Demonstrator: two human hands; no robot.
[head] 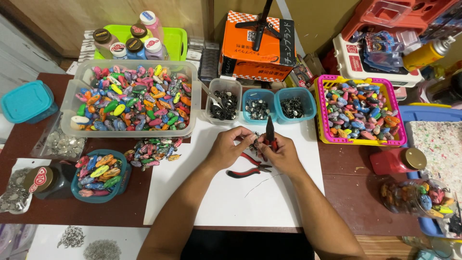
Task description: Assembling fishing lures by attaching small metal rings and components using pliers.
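From the head view, both hands are meeting over the white sheet (250, 192) spread on the tabletop (356, 192), and that pale backing is likely making tiny metal parts easy to spot. The left hand (230, 147) is pinching a small dark metal piece (255, 141) between fingertips, its grip closed on it and held up off the sheet, right at the centre of the work. The right hand (283, 153) is wrapping its grip around red-handled pliers (270, 132), nose pointing up beside that piece, so the tool is meeting the part at eye level rather than down on the surface.

A second pair of pliers (248, 168), red and black, is lying on the sheet just under the hands, parked within easy reach. Three small tubs (257, 107) of dark metal fittings are sitting in a row just beyond the hands, close enough for quick picking. To the left, a big clear bin (134, 98) is holding a heap of colourful oval lures, with a loose pile (151, 149) spilling by its front and a teal bowl (98, 174) of more nearer the edge. On the right, a pink basket (358, 111) is holding another batch, kept well apart from the left-hand stock, seemingly as a separate lot.
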